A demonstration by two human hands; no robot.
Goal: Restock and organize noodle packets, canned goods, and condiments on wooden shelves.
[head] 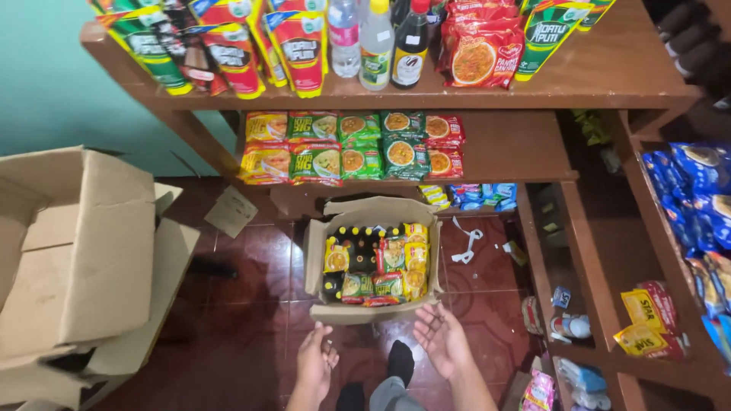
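Note:
An open cardboard box [370, 312] stands on the dark red tiled floor in front of the wooden shelves. Inside it are dark bottles with yellow caps [358, 247] and colourful noodle packets [396, 270]. My left hand [316, 359] hovers just below the box's near left corner, fingers loosely curled, holding nothing. My right hand [440, 337] is open, palm up, beside the box's near right corner, also with nothing in it. Neither hand touches the box.
Wooden shelves [487, 156] carry stacked noodle packets [354, 144], bottles [377, 42] and snack bags. A large open cardboard box [84, 251] lies at the left. Blue bags [697, 190] fill the right shelves. Scraps [466, 243] litter the floor. My foot in a black sock [400, 361] is below.

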